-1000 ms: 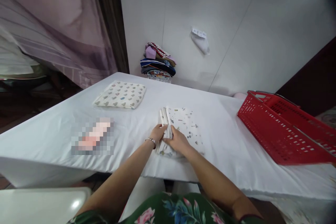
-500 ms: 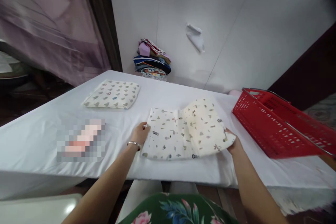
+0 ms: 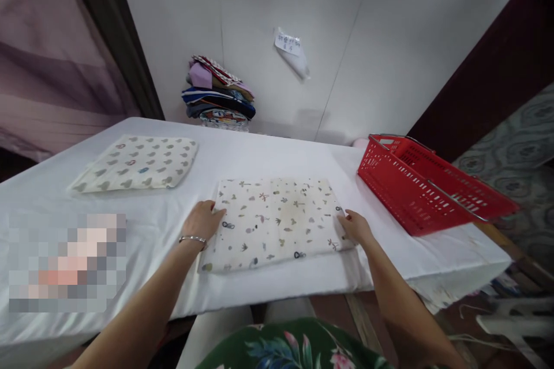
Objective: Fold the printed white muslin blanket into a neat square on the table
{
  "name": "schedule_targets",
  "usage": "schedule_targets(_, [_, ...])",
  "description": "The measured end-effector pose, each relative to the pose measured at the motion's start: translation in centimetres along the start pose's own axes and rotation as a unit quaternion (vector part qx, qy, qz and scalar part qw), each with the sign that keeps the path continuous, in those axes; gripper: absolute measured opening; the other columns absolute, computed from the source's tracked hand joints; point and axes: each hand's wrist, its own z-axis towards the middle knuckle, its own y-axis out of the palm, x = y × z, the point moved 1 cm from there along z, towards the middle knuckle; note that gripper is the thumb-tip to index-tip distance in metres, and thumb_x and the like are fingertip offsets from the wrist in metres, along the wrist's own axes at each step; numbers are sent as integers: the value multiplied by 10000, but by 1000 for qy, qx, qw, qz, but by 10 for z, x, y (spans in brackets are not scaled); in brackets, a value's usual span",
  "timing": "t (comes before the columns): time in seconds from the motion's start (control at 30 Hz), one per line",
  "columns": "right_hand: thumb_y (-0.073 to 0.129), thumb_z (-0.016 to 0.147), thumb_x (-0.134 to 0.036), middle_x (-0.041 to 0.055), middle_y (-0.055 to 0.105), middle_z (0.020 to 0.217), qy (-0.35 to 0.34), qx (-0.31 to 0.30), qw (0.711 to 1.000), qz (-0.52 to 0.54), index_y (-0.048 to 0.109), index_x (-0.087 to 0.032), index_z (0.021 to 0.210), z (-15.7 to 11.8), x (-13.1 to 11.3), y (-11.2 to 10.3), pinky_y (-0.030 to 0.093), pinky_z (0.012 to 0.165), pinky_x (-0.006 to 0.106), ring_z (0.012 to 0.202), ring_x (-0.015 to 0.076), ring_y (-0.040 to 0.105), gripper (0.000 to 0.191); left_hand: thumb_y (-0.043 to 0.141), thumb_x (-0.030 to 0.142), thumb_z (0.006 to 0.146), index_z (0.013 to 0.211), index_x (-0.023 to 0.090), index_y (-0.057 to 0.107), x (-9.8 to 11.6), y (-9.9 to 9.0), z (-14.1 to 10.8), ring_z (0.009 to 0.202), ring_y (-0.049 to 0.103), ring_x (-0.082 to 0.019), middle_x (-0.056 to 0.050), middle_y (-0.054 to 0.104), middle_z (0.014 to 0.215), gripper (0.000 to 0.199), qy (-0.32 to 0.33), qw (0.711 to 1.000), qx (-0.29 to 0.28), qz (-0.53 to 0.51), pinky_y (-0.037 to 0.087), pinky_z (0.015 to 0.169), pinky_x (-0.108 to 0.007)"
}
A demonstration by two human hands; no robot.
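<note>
A cream cloth with small plant prints (image 3: 277, 222) lies flat as a rough rectangle on the white-covered table (image 3: 277, 153). My left hand (image 3: 205, 220), with a silver bracelet at the wrist, is closed on its left edge, thumb on top. My right hand (image 3: 354, 226) pinches its right edge in the same way. The undersides of the fingers are hidden beneath the cloth on both sides. Farther back on the left, a second folded cloth with grey tree-like prints (image 3: 141, 162) lies untouched.
A red plastic basket (image 3: 428, 184) with metal handles stands at the right. A stack of folded clothes (image 3: 220, 92) is beyond the table by the wall. A blurred-out patch (image 3: 69, 259) covers something at the front left. The table's front edge runs close to my body.
The right part of the printed cloth, raised and wavy before, has come down flat, with my right hand lower at its edge. The view has shifted right.
</note>
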Motion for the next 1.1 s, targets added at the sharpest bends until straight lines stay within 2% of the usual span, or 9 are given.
schedule_targets(0.13, [556,692,-360,47,640,760,5,-6,1000,-5,665,-177,871,13,-10,6,408,672,279,745,193,585,278,423,355,768,939,174,560,1,0,2,894,575,-230,-107,568,1025,284,58,996,68,-32,450,787,-341])
schedule_targets(0.3, [516,703,-383,53,617,893,-98,108,976,159,605,-175,797,2,-13,-1,422,757,302,820,184,549,245,427,297,754,899,205,523,13,-19,-26,1017,535,-217,-82,589,1064,197,170,971,111,-123,403,906,-323])
schedule_targets(0.37, [537,700,-414,40,614,863,-85,101,953,273,578,-178,836,-10,-8,-4,435,699,287,764,169,551,276,426,264,730,904,217,512,20,-26,-48,1042,524,-202,-68,585,1096,200,234,958,47,-159,392,918,-303])
schedule_targets(0.43, [585,665,-417,9,603,752,-18,46,930,365,557,-182,886,-21,2,-6,431,590,264,643,148,541,323,416,209,694,883,231,511,27,-29,-73,956,550,-183,-43,610,1012,213,270,946,-72,-163,410,869,-287])
schedule_targets(0.57, [658,589,-346,-20,582,661,77,-50,894,438,551,-177,1045,-30,17,-8,427,513,247,578,142,546,497,381,122,633,829,245,535,33,-22,-110,801,559,-171,-7,626,843,278,298,916,-234,-129,410,762,-273])
schedule_targets(0.77, [613,695,-445,67,645,931,79,-81,951,287,366,-165,1347,-7,1,-9,477,692,302,821,201,617,751,401,96,618,1137,290,505,30,-9,-115,934,579,-189,2,643,1030,564,285,921,-234,-128,408,817,-285])
schedule_targets(0.9, [600,703,-377,125,571,1165,9,-32,996,87,321,-141,1374,13,-17,-6,405,895,374,1049,250,540,763,446,110,626,1346,300,325,34,-1,-121,913,578,-205,-26,640,1017,755,338,914,-214,-69,415,815,-312])
schedule_targets(1.0, [541,724,-272,104,510,1257,-123,40,992,3,446,-169,1294,16,-30,-7,338,974,380,1177,247,436,587,469,117,632,1330,322,373,40,2,-126,885,577,-223,-42,629,1006,734,366,912,-185,-30,426,798,-347])
schedule_targets(1.1, [486,759,-263,71,625,1031,-140,46,989,32,484,-191,1263,5,-40,-6,417,872,354,968,208,565,510,453,178,714,1217,317,514,42,-6,-120,891,585,-210,-36,638,986,525,341,923,-154,-92,446,802,-341])
